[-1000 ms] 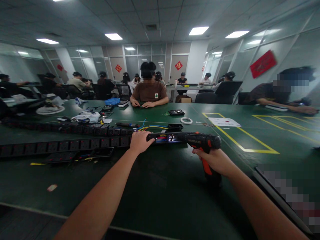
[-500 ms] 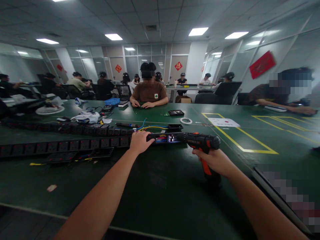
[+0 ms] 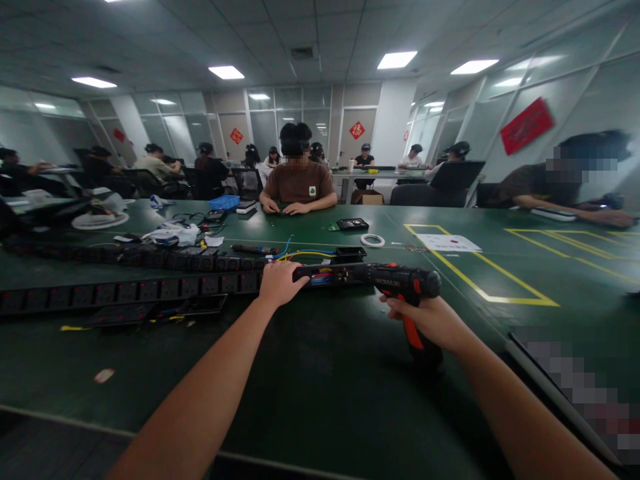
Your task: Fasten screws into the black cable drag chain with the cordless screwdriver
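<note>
Head view: the left hand (image 3: pixel 283 283) is closed over a long black strip (image 3: pixel 170 288) lying across the desk (image 3: pixel 325 393), its thumb pointing right along the strip's near edge. To the left of this hand, the strip carries a row of sockets with small red marks; to the right it is open, with coloured wires (image 3: pixel 324 278) showing inside. The right hand (image 3: pixel 427 319) is wrapped around the handle of a black and orange drill (image 3: pixel 400 283), index finger near the trigger. The drill's nose points left, over the open end of the strip; whether its tip touches anything cannot be told.

Just behind the open end sits a small black case (image 3: pixel 351 254) with blue and yellow leads running left from it. A screwdriver (image 3: pixel 249 249) lies to the left of those leads, and a second strip (image 3: pixel 175 259) runs behind the first. In front of the strip, on the left, are a socket panel (image 3: pixel 120 315) and a black frame (image 3: pixel 213 305). Farther back lie a white ring (image 3: pixel 363 241) and a sheet of paper (image 3: pixel 449 243). A co-worker (image 3: pixel 299 183) in brown sits across the desk, near a blue basket (image 3: pixel 224 203).
</note>
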